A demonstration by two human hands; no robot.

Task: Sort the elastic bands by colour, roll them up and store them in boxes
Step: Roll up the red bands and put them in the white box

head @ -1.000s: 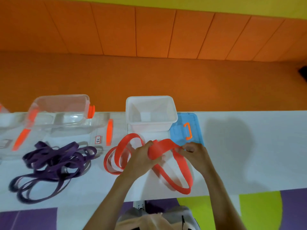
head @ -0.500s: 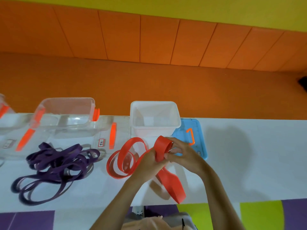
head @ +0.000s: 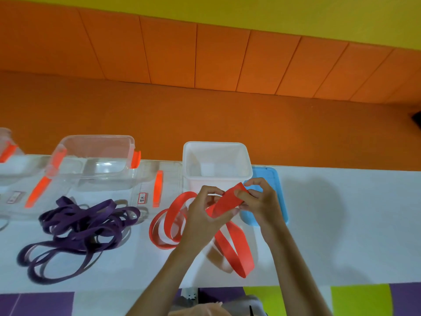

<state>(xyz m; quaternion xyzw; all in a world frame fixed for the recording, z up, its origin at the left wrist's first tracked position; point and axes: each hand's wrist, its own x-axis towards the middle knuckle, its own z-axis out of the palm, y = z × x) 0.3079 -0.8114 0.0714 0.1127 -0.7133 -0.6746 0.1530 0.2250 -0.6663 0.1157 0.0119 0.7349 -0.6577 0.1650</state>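
Red band (head: 229, 201) is being pinched mid-frame by the curled fingers of the left hand (head: 200, 221) and right hand (head: 262, 205), just below the white box (head: 216, 145). Its end is lying flatter than half a second ago, and its loop is hanging lower over the table (head: 341, 236).

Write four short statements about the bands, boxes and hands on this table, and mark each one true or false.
1. Both the left hand and the right hand grip one red band. True.
2. The purple bands lie inside the clear box. False: the purple bands lie heaped on the table in front of that box.
3. The white box is full of rolled bands. False: no band shows inside it.
4. A blue lid lies beside the white box, on its right. True.
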